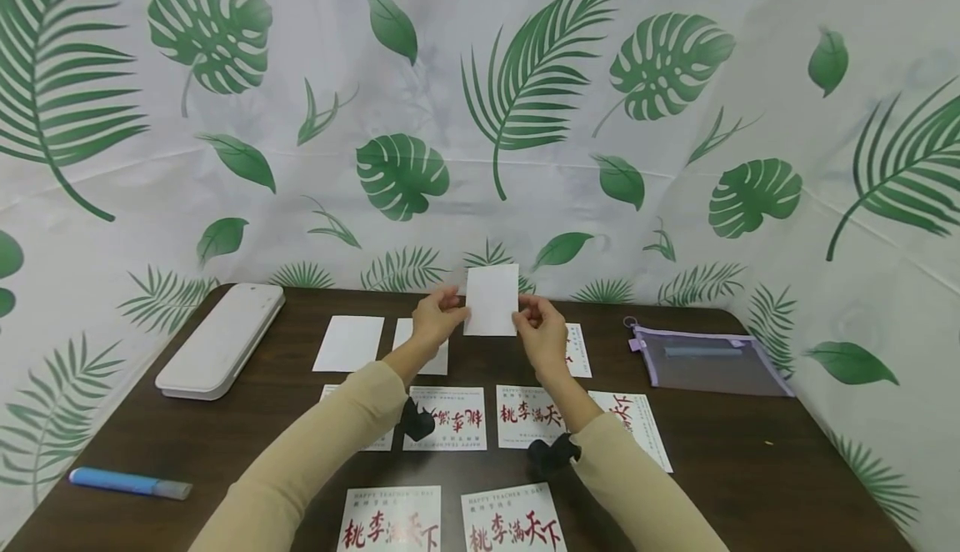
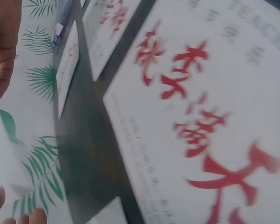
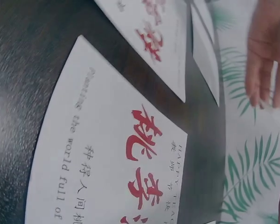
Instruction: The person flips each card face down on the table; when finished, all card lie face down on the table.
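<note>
Two hands: we are pinching one blank white card between them, above the table's far half.
Left hand: gripping the card's left edge.
Right hand: gripping the right edge.
Long axis: standing upright, both hands equally near.

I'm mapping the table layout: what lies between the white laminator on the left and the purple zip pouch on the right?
In the head view, between the laminator and the pouch lie blank white cards, and both hands holding up one white card.
</note>
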Tool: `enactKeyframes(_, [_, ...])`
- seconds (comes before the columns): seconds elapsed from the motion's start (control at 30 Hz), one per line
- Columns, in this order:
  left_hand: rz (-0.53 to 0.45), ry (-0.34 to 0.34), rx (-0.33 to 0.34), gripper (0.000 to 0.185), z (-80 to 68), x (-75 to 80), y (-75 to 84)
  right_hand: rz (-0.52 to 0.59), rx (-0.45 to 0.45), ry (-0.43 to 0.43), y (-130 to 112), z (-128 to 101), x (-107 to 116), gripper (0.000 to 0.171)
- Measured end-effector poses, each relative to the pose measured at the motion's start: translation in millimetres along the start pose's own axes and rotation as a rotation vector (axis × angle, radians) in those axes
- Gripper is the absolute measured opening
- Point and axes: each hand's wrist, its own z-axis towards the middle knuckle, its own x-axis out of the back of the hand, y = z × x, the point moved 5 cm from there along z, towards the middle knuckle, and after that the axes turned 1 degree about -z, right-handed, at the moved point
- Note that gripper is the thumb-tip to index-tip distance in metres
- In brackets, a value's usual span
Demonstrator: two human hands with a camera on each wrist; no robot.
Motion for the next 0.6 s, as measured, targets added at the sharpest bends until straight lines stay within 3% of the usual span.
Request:
enactKeyframes(0.1, [-0.004,-0.04,0.033,0.045,-2.7,-2.5,-6.4,0.082,-0.119,-0.027,9,1,0,0.025])
enactKeyframes(0.23, [0.004,-0.041,0.016,0.041,-4.5,-4.9,-10.2,0.059,-0.177,-0.059,18,0,0,0.031])
enactKeyframes(0.37, [0.087,-0.048,-0.03,0.041,-8.3,-5.9,-12.8,-0.08,-0.195,-0.11,27,-1,-1,0.033])
enactKeyframes(0.6, [0.378,-0.107,-0.063,0.035,-16.3,-7.3,-22.0,-0.325,-0.219,-0.28,41,-5,-6,0.031])
